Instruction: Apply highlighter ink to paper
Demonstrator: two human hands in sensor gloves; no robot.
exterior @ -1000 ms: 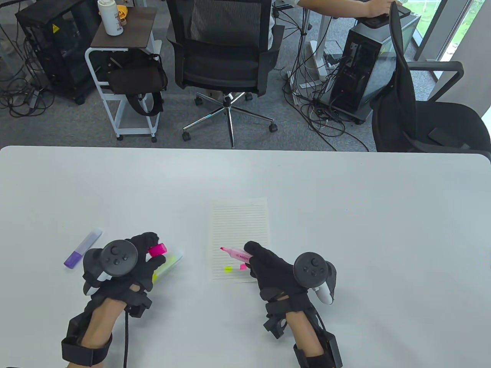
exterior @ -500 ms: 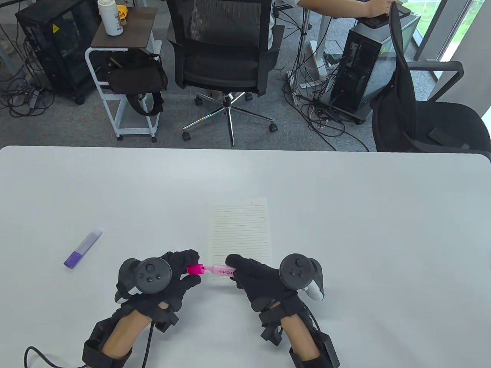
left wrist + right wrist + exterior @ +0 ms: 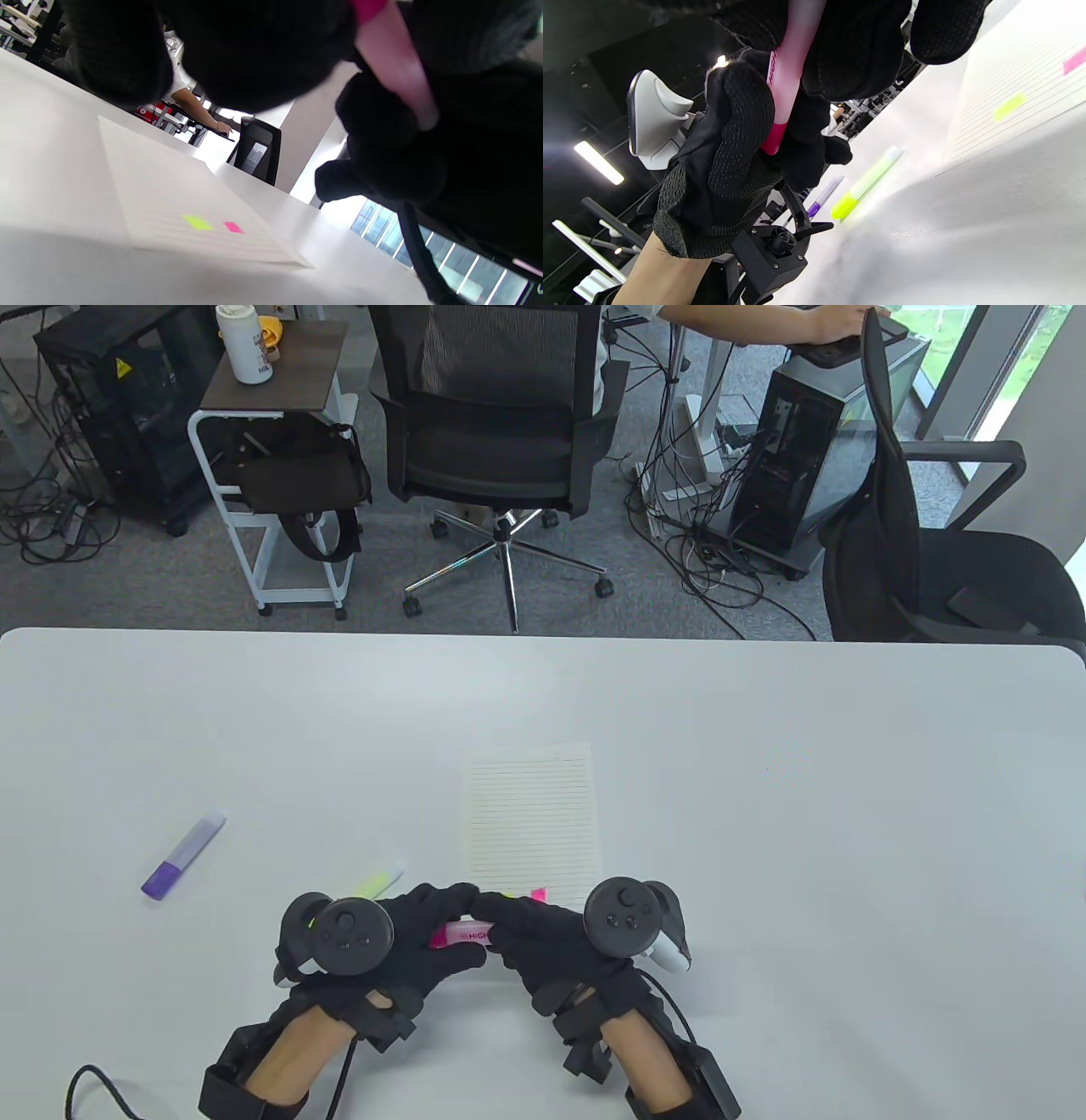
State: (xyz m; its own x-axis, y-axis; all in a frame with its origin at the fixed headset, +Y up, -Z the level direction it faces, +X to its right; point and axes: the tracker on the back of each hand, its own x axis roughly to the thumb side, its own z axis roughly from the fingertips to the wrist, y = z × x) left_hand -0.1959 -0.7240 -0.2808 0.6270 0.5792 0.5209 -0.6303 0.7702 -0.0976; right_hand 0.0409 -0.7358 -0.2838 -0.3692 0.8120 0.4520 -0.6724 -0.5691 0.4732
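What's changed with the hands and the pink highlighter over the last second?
The left hand brought the pink cap rightward onto the pink highlighter, which the right hand drew back off the lined paper sheet. Both hands now grip it together. The purple highlighter, yellow highlighter and the paper's two marks stayed put.

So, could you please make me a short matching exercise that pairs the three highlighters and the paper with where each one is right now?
Things:
1. pink highlighter
2. yellow highlighter
3. purple highlighter
4. paper

Places:
A. lying alone, far left on the table
B. held between both hands
C. flat on the table, bearing a yellow and a pink mark
D. on the table, just beyond the left hand

Pairs: 1-B, 2-D, 3-A, 4-C
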